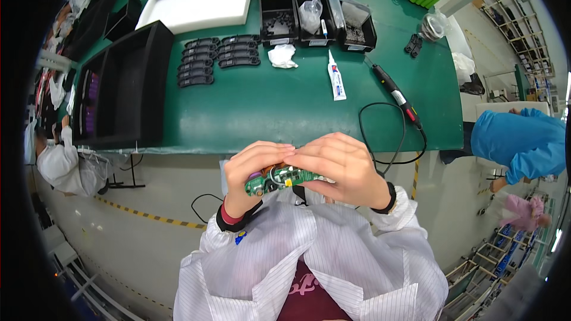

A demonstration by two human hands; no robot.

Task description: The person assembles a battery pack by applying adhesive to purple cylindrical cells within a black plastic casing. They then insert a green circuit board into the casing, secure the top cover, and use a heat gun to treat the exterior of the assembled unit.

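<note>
Close to my body, just off the table's near edge, I hold a green circuit board assembly (286,178) in both hands. Small electronic parts, a yellow piece and a bit of purple show along its side. My left hand (254,169) wraps the left end, and a dark band and a red band sit at that wrist. My right hand (342,166) grips the other end from above and below, its fingertips meeting the left ones on top. The fingers cover much of the board.
On the green table (256,113) lie rows of black curved plastic parts (217,59), a white tube (336,77), crumpled tissue (282,56) and a corded electric screwdriver (395,94). Small-parts bins (317,41) stand behind; a black foam box (131,92) is left. Other people (517,142) work nearby.
</note>
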